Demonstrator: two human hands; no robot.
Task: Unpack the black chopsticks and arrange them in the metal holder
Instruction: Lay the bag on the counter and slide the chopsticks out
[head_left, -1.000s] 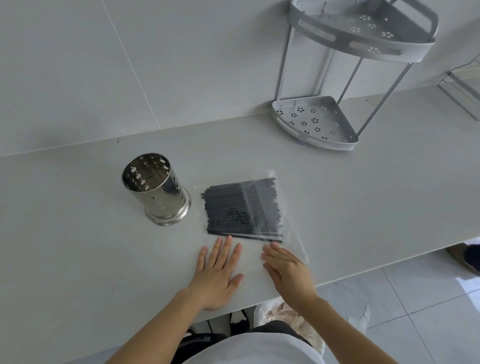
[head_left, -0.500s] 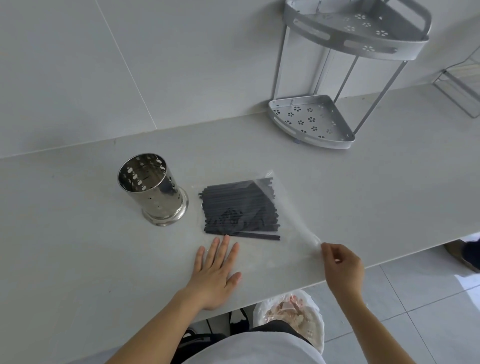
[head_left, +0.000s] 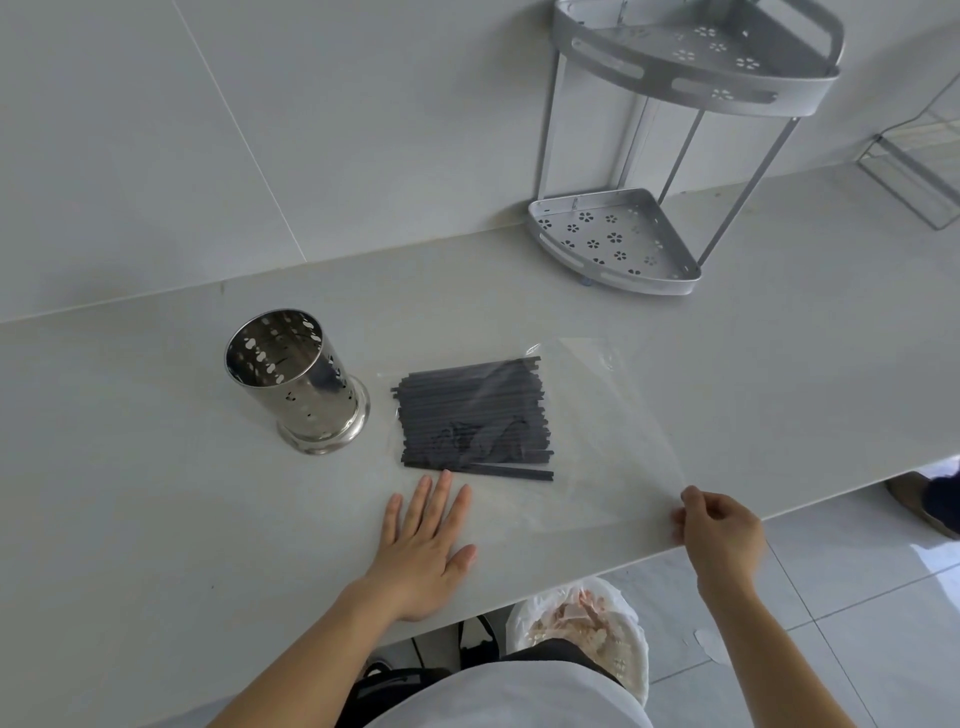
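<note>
bare counter (head_left: 130, 493) lies open at the frame's left and lower left; the metal holder (head_left: 296, 382) and corner rack (head_left: 618, 244) block centre-left and upper right.

The left hand (head_left: 423, 548) lies flat and palm down at lower centre of the frame, fingers straight and slightly spread toward the top, thumb out to the right, with its bare forearm running down to the lower left. The right hand (head_left: 722, 532) sits at lower right, knuckles up, fingers curled, thumb and fingertips (head_left: 687, 512) pinched together at its upper left, forearm angling to the bottom right corner.
</note>
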